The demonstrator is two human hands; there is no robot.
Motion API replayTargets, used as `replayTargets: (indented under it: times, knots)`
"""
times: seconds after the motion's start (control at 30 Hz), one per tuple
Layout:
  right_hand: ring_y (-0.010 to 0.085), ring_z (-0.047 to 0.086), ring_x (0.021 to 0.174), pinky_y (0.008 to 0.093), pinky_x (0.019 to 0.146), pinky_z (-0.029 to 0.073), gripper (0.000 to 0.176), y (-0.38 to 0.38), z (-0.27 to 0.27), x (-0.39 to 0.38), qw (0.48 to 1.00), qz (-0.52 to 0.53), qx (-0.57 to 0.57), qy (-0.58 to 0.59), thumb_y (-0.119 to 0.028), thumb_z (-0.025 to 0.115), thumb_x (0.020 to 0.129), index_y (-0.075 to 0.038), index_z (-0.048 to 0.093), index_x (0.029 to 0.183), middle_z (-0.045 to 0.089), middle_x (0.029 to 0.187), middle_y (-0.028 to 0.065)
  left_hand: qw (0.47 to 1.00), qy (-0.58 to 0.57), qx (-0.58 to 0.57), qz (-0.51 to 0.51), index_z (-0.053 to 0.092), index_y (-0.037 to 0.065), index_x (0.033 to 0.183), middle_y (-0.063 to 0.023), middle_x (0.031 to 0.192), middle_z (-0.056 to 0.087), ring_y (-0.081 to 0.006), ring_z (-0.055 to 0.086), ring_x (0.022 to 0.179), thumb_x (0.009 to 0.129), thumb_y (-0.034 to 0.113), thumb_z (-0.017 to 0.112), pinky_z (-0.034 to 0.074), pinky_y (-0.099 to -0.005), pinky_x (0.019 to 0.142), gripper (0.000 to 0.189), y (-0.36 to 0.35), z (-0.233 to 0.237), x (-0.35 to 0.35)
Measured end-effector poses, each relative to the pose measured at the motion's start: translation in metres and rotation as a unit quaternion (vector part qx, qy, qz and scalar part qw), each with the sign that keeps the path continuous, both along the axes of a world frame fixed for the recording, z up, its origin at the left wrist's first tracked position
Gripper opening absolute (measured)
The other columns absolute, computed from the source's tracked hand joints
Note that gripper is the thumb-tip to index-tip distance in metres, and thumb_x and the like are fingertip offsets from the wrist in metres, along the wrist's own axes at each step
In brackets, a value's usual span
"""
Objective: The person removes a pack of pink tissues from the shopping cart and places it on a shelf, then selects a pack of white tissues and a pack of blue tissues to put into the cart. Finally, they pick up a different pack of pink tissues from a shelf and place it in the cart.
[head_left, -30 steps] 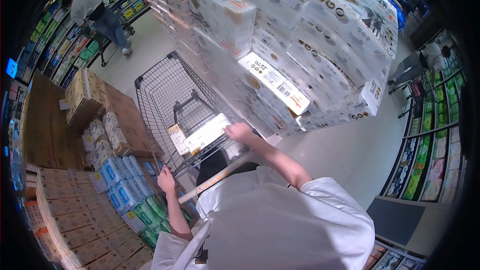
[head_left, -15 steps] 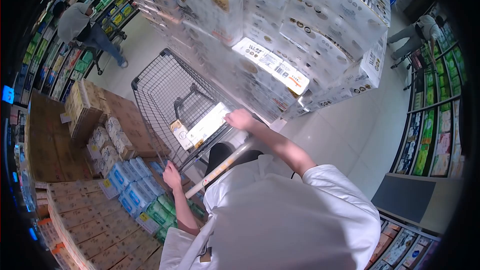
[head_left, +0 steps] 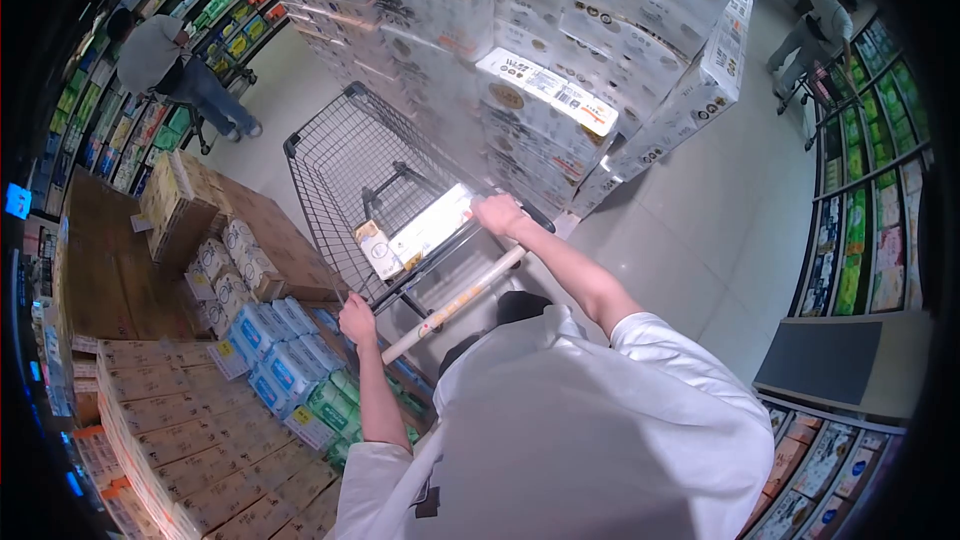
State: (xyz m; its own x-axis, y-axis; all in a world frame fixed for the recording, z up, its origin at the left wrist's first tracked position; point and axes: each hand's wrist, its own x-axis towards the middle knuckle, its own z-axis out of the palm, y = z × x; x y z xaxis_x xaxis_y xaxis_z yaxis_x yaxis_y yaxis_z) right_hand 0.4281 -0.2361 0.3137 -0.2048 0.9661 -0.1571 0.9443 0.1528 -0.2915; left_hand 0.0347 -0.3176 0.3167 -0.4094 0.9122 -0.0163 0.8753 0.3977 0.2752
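A dark wire shopping cart (head_left: 325,155) stands in front of me, its pale handlebar (head_left: 455,307) nearest my body. My left hand (head_left: 357,320) is closed on the near left edge of the cart, beside stacked packs. On the near right edge my right hand (head_left: 497,214) is also closed, next to a long white pack (head_left: 430,228) lying at the near end of the basket. Beside that pack is a smaller cream and white packet (head_left: 377,249). The fingers of both hands are partly hidden.
A tall stack of white wrapped packs (head_left: 545,90) rises ahead on the right. Cartons (head_left: 190,420) and blue packs (head_left: 275,365) line my left side. One person (head_left: 155,60) is at the far-left shelves, another (head_left: 825,25) at the far right. Shelves (head_left: 855,210) run along the right.
The cart and both hands have shifted slightly right and the handlebar sits farther from my body. The person on the right stands more upright.
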Motion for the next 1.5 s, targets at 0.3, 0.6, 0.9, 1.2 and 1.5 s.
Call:
replayTargets:
  times: [0.3, 0.6, 0.9, 1.2, 1.5]
  knots:
    - [0.0399, 0.070, 0.094, 0.0519, 0.091, 0.049, 0.019, -0.084, -0.013, -0.008, 0.996, -0.081, 0.025, -0.020, -0.020, 0.053, 0.094, -0.009, 0.065, 0.104, 0.072, 0.090, 0.0216, 1.000, 0.021, 0.010, -0.014, 0.074, -0.004, 0.080, -0.0279, 0.081, 0.071, -0.0444, 0.072, 0.077, 0.103, 0.036, 0.038, 0.058, -0.0523, 0.075, 0.059, -0.060, 0.004, 0.006]
    - [0.0383, 0.071, 0.087, 0.0512, 0.083, 0.052, 0.024, -0.176, -0.004, 0.011, 0.991, -0.110, 0.037, -0.063, -0.027, 0.051, 0.100, -0.010, 0.066, 0.107, 0.072, 0.087, 0.0202, 0.999, -0.003, 0.005, -0.034, 0.075, -0.001, 0.079, -0.0250, 0.077, 0.071, -0.0426, 0.072, 0.073, 0.102, 0.033, 0.040, 0.059, -0.0516, 0.071, 0.054, -0.143, 0.002, 0.025]
    - [0.0376, 0.070, 0.081, 0.0499, 0.077, 0.053, 0.016, -0.278, -0.020, 0.036, 0.984, -0.166, 0.066, -0.015, -0.024, 0.054, 0.098, -0.016, 0.068, 0.102, 0.070, 0.080, 0.0171, 0.996, -0.051, -0.026, -0.071, 0.074, 0.001, 0.082, -0.0243, 0.080, 0.072, -0.0436, 0.072, 0.075, 0.100, 0.032, 0.044, 0.058, -0.0534, 0.071, 0.047, -0.235, 0.009, 0.043]
    - [0.0356, 0.070, 0.081, 0.0486, 0.078, 0.053, 0.012, -0.395, -0.021, 0.038, 0.977, -0.205, 0.055, -0.020, -0.020, 0.063, 0.091, -0.016, 0.069, 0.101, 0.070, 0.081, 0.0157, 0.993, -0.042, -0.006, -0.114, 0.074, 0.003, 0.079, -0.0244, 0.075, 0.070, -0.0447, 0.070, 0.071, 0.100, 0.033, 0.045, 0.057, -0.0550, 0.069, 0.048, -0.324, 0.002, 0.043]
    - [0.0328, 0.069, 0.076, 0.0476, 0.073, 0.053, 0.011, -0.546, -0.015, 0.006, 0.964, -0.252, 0.077, -0.039, -0.020, 0.061, 0.093, -0.016, 0.071, 0.098, 0.069, 0.077, 0.0143, 0.983, -0.006, -0.001, -0.182, 0.071, 0.003, 0.079, -0.0252, 0.073, 0.069, -0.0452, 0.070, 0.070, 0.100, 0.031, 0.045, 0.056, -0.0551, 0.066, 0.044, -0.420, 0.004, 0.019]
